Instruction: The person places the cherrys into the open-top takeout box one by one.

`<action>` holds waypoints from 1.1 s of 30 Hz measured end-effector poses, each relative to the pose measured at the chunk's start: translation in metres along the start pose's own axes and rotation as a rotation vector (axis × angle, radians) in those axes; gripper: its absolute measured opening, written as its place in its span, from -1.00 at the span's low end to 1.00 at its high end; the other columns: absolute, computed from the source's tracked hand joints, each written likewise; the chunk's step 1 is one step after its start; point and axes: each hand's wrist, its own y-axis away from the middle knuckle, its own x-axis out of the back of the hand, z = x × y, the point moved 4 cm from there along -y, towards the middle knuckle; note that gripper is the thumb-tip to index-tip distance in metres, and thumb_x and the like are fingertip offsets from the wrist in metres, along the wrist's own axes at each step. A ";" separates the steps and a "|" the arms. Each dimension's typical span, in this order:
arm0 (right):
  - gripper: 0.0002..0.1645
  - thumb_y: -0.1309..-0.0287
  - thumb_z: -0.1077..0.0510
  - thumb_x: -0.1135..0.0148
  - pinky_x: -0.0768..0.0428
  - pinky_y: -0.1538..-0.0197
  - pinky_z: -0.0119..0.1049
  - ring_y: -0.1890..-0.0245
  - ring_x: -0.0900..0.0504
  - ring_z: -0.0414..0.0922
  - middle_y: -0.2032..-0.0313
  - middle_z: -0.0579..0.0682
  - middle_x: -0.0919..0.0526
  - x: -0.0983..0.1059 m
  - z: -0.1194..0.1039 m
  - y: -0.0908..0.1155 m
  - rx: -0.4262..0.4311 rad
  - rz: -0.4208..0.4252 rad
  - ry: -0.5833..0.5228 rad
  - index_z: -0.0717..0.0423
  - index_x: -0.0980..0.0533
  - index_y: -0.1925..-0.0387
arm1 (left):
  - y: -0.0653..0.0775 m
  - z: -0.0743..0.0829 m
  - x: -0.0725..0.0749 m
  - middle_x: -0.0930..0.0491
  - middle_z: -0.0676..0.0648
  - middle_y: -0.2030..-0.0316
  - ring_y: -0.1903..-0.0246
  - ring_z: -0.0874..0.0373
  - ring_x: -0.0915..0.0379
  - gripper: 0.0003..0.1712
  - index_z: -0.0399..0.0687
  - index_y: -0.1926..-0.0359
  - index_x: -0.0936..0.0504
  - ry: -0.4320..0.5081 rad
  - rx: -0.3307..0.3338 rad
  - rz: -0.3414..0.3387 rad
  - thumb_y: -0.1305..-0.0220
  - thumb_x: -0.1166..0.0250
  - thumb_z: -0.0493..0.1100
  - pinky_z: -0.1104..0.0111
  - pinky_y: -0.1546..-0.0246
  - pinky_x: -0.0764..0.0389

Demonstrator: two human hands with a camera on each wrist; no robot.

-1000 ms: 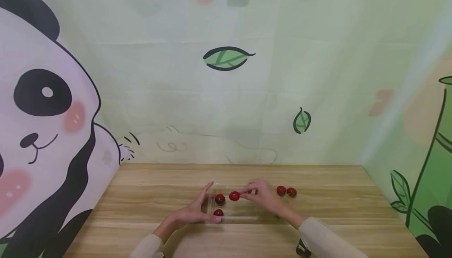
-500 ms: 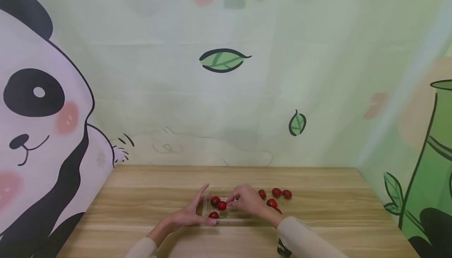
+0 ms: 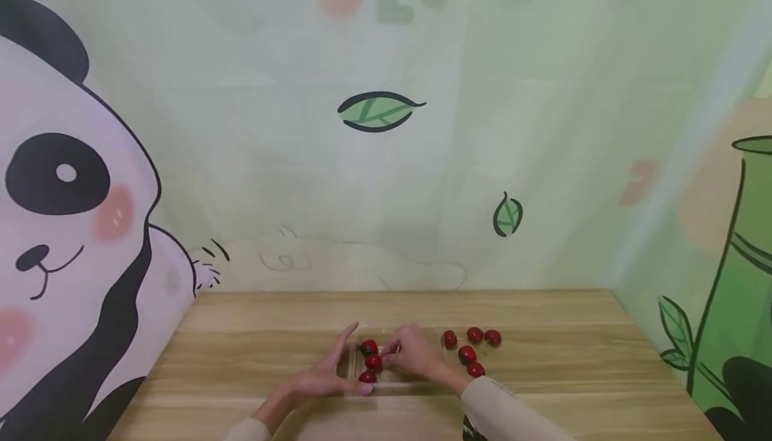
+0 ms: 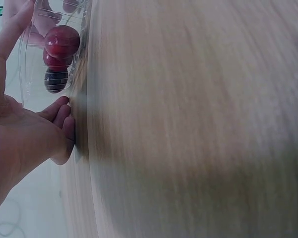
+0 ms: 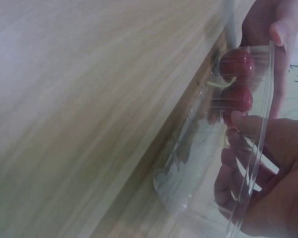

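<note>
A clear plastic box [image 3: 403, 385] sits on the table, with two cherries, one at the back [image 3: 369, 346] and one at the front [image 3: 367, 376], at its left end. Between them lies another cherry [image 3: 373, 362], and my right hand [image 3: 413, 354] reaches into the box with thumb and fingertips pinched together right at it. My left hand [image 3: 319, 375] spans the box's left end, its thumb on the front rim and straight index finger at the back. In the right wrist view, my right thumb [image 5: 248, 123] overlaps the bottom of a cherry [image 5: 237, 99] seen through the clear wall.
Several loose cherries [image 3: 467, 354] lie at the right end of the box, some partly behind its clear wall. A black patterned item [image 3: 472, 429] shows beneath the right sleeve [image 3: 506, 407]. Behind the wooden table [image 3: 253, 320] hangs a printed panda backdrop [image 3: 386, 179].
My right hand has carried a cherry left and down to a place between the other two in the box. The left hand keeps its hold on the box's end. The head view has shifted slightly.
</note>
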 end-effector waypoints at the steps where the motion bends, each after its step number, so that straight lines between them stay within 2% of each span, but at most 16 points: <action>1: -0.97 -0.07 0.31 -0.48 -0.53 0.27 -0.47 0.41 -0.63 -0.27 0.40 0.03 -0.83 -0.002 0.000 0.001 -0.006 -0.006 -0.001 0.16 -0.78 0.39 | 0.000 -0.001 -0.001 0.00 -0.42 -0.56 -0.56 -0.43 0.18 0.44 0.15 -0.64 0.38 0.000 0.002 0.000 -0.13 -0.57 -0.05 -0.44 -0.44 0.08; 8: -0.94 -0.11 0.30 -0.45 -0.48 0.42 -0.55 0.54 -0.48 -0.45 0.38 0.02 -0.83 -0.013 0.004 0.011 -0.045 -0.043 -0.073 0.15 -0.77 0.34 | -0.001 -0.009 -0.009 0.00 -0.45 -0.55 -0.54 -0.49 0.20 0.44 0.15 -0.65 0.36 -0.028 0.005 0.005 -0.10 -0.58 -0.04 -0.48 -0.41 0.11; 11: -0.93 -0.13 0.30 -0.44 -0.55 0.35 -0.53 0.47 -0.58 -0.38 0.35 0.04 -0.83 -0.010 0.007 0.017 -0.015 -0.032 -0.078 0.18 -0.77 0.31 | -0.004 -0.011 -0.013 0.00 -0.45 -0.55 -0.54 -0.49 0.20 0.45 0.16 -0.64 0.38 -0.015 0.009 -0.007 -0.11 -0.58 -0.03 -0.48 -0.41 0.11; 14: -0.89 -0.19 0.28 -0.40 -0.66 0.19 -0.42 0.29 -0.71 -0.19 0.27 0.06 -0.83 0.002 0.009 0.023 0.016 -0.007 -0.040 0.22 -0.76 0.25 | -0.008 -0.009 -0.016 -0.01 -0.45 -0.55 -0.54 -0.47 0.17 0.45 0.16 -0.64 0.38 -0.007 0.000 -0.009 -0.11 -0.58 -0.03 -0.47 -0.42 0.09; 18: -0.84 -0.29 0.24 -0.35 -0.73 0.08 -0.25 0.12 -0.75 -0.03 0.17 0.05 -0.81 0.026 0.009 0.033 0.028 0.012 0.022 0.21 -0.75 0.16 | -0.012 -0.005 -0.016 -0.03 -0.45 -0.54 -0.53 -0.46 0.11 0.45 0.15 -0.64 0.36 -0.024 -0.013 -0.009 -0.10 -0.58 -0.01 -0.44 -0.43 0.04; 22: -0.85 -0.31 0.20 -0.34 -0.72 0.14 -0.34 0.16 -0.75 -0.13 0.18 -0.02 -0.80 0.050 0.008 0.043 0.039 0.040 0.052 0.14 -0.76 0.17 | -0.008 -0.003 -0.012 -0.04 -0.44 -0.54 -0.53 -0.47 0.12 0.43 0.16 -0.64 0.35 -0.035 -0.003 0.008 -0.11 -0.58 -0.01 -0.44 -0.42 0.02; 27: -0.90 -0.26 0.22 -0.38 -0.62 0.28 -0.48 0.30 -0.68 -0.28 0.28 -0.07 -0.79 0.076 0.014 0.057 0.066 0.106 0.063 0.12 -0.76 0.24 | 0.000 -0.002 -0.004 -0.08 -0.40 -0.54 -0.55 -0.43 0.15 0.41 0.18 -0.64 0.32 -0.029 -0.001 0.032 -0.11 -0.58 -0.05 -0.42 -0.45 0.12; 33: -0.93 -0.19 0.25 -0.43 -0.62 0.32 -0.46 0.39 -0.63 -0.34 0.38 -0.08 -0.76 0.095 0.038 0.086 0.001 0.152 0.097 0.19 -0.75 0.29 | 0.000 0.000 -0.002 -0.06 -0.40 -0.54 -0.55 -0.41 0.15 0.40 0.16 -0.64 0.31 -0.036 -0.008 0.023 -0.12 -0.58 -0.03 -0.41 -0.46 0.11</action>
